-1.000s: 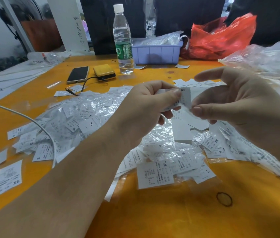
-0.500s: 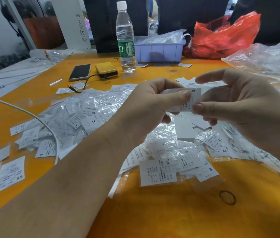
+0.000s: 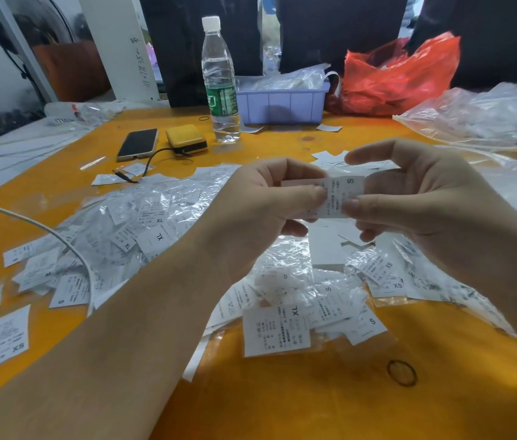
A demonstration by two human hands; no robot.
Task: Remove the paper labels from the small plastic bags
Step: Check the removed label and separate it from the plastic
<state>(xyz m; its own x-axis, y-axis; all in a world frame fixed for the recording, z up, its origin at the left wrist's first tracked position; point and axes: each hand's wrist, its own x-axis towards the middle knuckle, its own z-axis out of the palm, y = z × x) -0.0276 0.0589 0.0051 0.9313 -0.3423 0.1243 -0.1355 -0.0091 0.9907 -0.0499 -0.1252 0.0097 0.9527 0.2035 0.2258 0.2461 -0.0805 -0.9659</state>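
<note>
Head view shows your left hand [image 3: 260, 211] and right hand [image 3: 416, 204] both pinching one S-marked label [image 3: 341, 196] above the heap of small bags [image 3: 298, 281], so a sideways jerk could, I judge, tear the paper.

Both forearms bare, no sleeves in frame. Left hand [image 3: 260, 211] and right hand [image 3: 422, 201]: no gloves, rings or watch; short, unpainted nails.
</note>
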